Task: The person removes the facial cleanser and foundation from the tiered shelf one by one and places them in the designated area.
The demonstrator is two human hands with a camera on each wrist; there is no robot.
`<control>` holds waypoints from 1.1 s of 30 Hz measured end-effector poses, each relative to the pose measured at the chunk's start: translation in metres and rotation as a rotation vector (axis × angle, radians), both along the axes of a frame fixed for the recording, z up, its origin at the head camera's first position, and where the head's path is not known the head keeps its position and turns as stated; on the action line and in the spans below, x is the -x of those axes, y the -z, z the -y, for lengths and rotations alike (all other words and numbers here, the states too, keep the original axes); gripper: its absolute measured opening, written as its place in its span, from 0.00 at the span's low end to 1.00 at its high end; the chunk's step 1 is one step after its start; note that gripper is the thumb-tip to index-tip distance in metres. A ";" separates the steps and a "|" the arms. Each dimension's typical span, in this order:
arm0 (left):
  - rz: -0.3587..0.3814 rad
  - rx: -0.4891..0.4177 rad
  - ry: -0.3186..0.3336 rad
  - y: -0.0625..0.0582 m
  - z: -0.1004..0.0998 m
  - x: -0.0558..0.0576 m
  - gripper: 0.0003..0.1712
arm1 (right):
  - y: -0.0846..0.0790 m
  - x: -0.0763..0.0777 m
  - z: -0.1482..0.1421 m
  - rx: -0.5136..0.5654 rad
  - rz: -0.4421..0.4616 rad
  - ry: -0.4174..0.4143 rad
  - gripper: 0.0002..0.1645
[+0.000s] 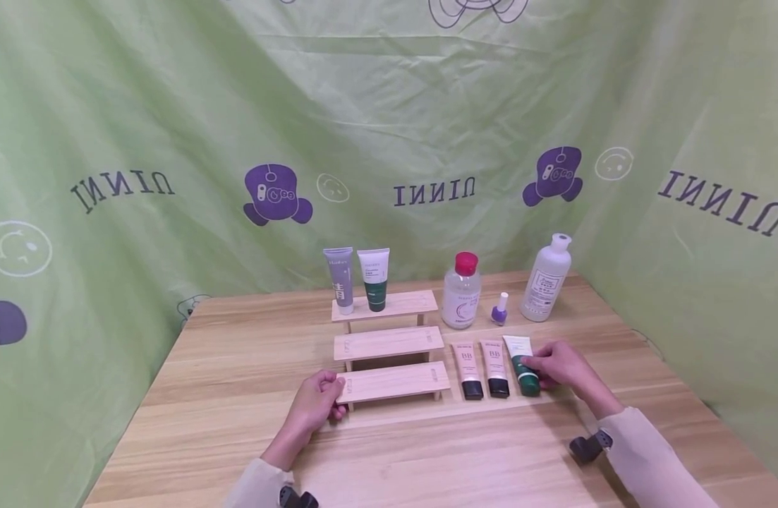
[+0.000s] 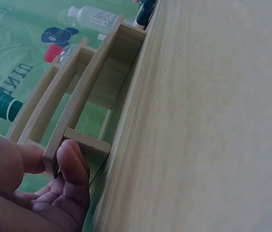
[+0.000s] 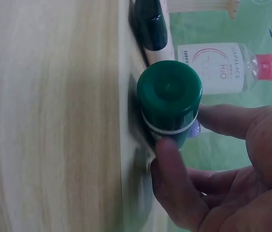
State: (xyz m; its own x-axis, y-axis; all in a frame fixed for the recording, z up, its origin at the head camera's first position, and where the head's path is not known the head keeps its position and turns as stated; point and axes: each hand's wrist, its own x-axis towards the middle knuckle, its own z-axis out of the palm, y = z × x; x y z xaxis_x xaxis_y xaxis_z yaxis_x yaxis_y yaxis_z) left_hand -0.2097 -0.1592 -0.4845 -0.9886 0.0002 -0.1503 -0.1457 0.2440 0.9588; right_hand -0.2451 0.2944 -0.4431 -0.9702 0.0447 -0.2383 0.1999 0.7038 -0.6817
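My left hand pinches the left end of the lowest step of a three-step wooden display stand. In the left wrist view the thumb lies over the board and a curled finger sits by its leg. At the right, my right hand grips a white and green squeeze tube that lies on the table, its green cap facing the right wrist camera. Two pink BB cream tubes with black caps lie just left of it. On the top step stand a grey-purple tube and another white and green tube.
Behind the lying tubes stand a clear bottle with a red cap, a small purple nail polish bottle and a white bottle. A green printed curtain hangs around the wooden table.
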 end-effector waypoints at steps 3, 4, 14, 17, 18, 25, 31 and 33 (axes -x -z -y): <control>0.007 -0.007 -0.002 -0.001 0.001 0.000 0.15 | -0.005 -0.002 -0.001 -0.061 -0.027 -0.012 0.32; 0.009 -0.009 -0.003 -0.001 0.001 0.000 0.15 | -0.007 -0.002 -0.001 -0.081 -0.043 -0.016 0.33; 0.003 0.010 -0.002 -0.001 0.002 0.000 0.15 | -0.024 0.003 0.018 -0.058 -0.308 -0.014 0.26; 0.007 0.004 0.006 -0.001 0.001 -0.001 0.16 | -0.031 0.005 0.026 -0.033 -0.370 -0.027 0.24; 0.009 0.002 0.011 0.000 0.001 -0.002 0.17 | -0.032 0.005 0.028 -0.017 -0.381 -0.028 0.24; 0.000 -0.010 0.011 0.001 0.002 -0.005 0.17 | -0.042 0.016 0.055 0.127 -0.457 -0.053 0.22; -0.012 -0.028 0.025 0.000 0.002 -0.004 0.18 | -0.055 0.027 0.080 0.170 -0.556 -0.121 0.22; -0.013 -0.024 0.024 -0.001 0.003 -0.004 0.17 | -0.059 0.032 0.090 0.212 -0.588 -0.147 0.21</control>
